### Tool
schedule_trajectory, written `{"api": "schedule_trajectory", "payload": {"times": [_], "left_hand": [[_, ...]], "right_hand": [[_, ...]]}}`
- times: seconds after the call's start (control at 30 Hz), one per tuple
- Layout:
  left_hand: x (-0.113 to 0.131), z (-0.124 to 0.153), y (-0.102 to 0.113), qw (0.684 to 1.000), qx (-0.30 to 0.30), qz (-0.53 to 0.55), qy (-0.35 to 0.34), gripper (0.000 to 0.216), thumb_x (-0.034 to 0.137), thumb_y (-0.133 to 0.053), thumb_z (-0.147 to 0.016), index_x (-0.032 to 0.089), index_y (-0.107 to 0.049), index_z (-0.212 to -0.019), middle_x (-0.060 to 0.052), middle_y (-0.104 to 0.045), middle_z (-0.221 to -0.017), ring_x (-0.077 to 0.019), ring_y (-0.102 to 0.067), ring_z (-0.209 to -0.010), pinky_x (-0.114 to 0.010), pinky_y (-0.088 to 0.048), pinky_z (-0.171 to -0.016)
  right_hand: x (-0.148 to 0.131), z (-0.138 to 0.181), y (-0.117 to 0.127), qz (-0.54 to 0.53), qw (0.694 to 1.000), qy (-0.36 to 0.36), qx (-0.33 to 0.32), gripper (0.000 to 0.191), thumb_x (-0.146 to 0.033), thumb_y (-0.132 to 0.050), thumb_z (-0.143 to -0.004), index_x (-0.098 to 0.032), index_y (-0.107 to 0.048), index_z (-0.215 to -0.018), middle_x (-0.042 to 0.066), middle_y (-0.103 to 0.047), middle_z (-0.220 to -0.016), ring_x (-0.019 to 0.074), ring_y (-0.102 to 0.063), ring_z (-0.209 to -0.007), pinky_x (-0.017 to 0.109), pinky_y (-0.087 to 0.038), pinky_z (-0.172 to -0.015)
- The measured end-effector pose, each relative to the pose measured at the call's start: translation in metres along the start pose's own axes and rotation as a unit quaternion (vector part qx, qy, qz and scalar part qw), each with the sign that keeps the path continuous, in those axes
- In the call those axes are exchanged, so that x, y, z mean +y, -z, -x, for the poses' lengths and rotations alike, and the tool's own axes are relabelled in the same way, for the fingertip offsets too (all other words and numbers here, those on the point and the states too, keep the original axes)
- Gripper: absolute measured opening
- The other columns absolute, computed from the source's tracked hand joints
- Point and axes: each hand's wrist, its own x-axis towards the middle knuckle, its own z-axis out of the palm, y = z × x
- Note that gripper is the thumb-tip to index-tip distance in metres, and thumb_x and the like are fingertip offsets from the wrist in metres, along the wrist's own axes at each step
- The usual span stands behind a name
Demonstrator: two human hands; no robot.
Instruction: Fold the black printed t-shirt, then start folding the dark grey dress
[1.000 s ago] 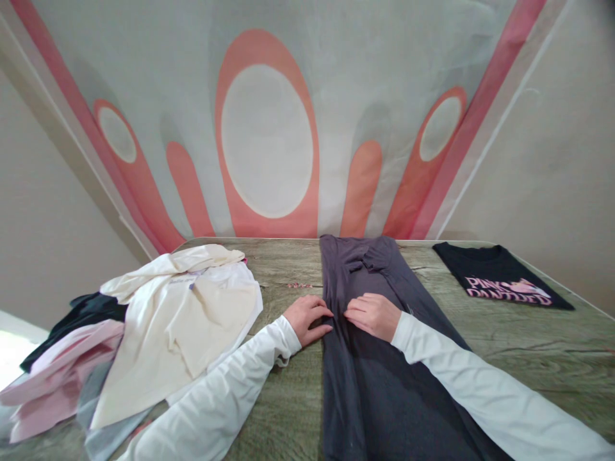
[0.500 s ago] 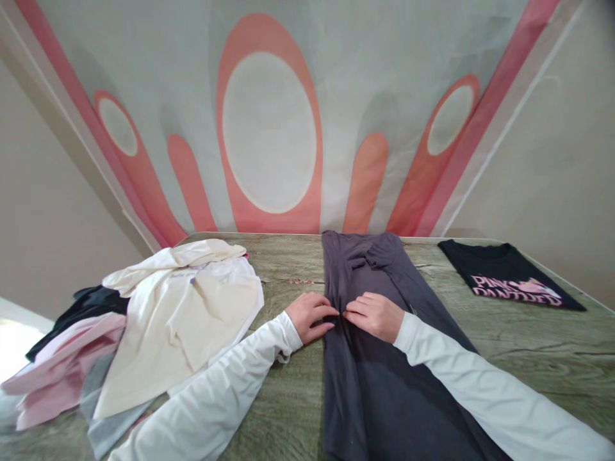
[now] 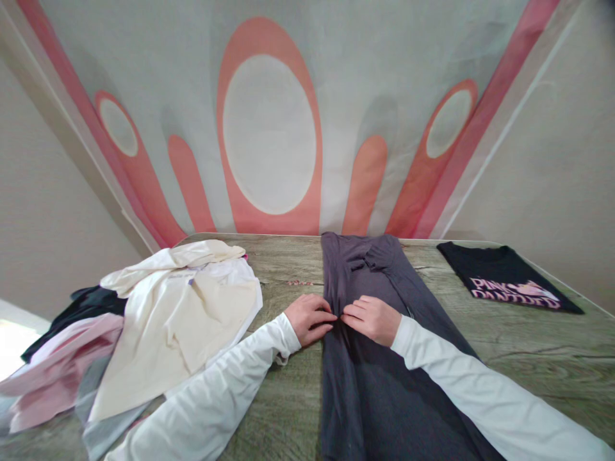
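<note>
A dark grey garment lies lengthwise down the middle of the wood-grain table, folded into a long strip. My left hand rests at its left edge with the fingers curled, pinching the fabric. My right hand lies on the garment with its fingers bent and pinches the same spot. The fingertips of both hands nearly touch. Both arms wear white long sleeves.
A heap of clothes, cream, white, pink, grey and black, covers the left of the table. A folded black T-shirt with pink print lies at the far right. A wall hanging with coral shapes stands behind the table.
My two hands have drawn a little closer together on the grey garment, their fingertips now almost meeting. The view has shifted slightly.
</note>
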Motion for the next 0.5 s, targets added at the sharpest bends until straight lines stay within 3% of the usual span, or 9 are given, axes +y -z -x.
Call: {"api": "schedule_trajectory", "payload": {"times": [0.5], "left_hand": [[0.0011,-0.0007,0.0023,1.0,-0.001,0.0,0.015,0.03,0.035,-0.048,-0.08,0.022,-0.056,-0.106,-0.006,-0.058,-0.094,-0.0181,-0.051,-0.091,-0.032,-0.036,-0.08]], "right_hand": [[0.0057,0.0071,0.001,-0.001,1.0,-0.017,0.012,0.021,-0.016,-0.039,-0.086,-0.015,-0.059,-0.082,0.005,-0.059,-0.081,0.0131,-0.047,-0.069,0.03,-0.029,-0.062]]}}
